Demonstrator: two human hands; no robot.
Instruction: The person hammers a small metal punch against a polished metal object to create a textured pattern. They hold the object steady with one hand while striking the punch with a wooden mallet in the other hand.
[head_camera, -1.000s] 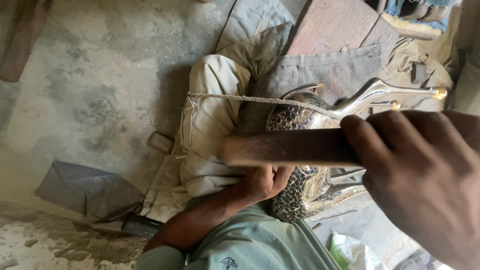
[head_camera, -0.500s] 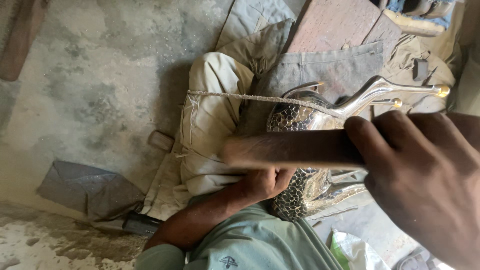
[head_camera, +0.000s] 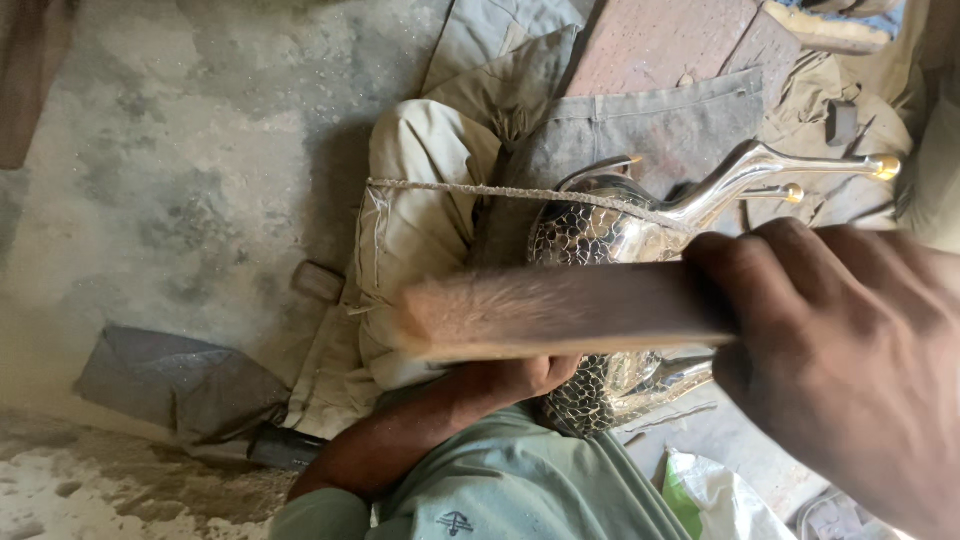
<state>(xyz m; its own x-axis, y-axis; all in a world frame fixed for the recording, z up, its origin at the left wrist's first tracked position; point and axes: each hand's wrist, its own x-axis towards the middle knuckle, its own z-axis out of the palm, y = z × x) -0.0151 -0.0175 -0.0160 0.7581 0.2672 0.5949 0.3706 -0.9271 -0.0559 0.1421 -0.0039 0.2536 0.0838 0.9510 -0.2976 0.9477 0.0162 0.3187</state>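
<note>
Right hand (head_camera: 850, 370) is clenched round a wooden brush (head_camera: 560, 312) held across the shiny patterned metal vessel (head_camera: 610, 240) on the lap, left hand (head_camera: 520, 378) gripping its underside (looks already bright, so polishing seems well along, spout maybe left).

Location: a small metalwork or polishing workshop, floor-level. Indicators: dusty, stained concrete floor (head_camera: 180, 150); worn cloth sheets (head_camera: 640, 130) spread as a work surface; a shiny patterned metal vessel (head_camera: 610, 240) being handled; scattered scraps.
</note>
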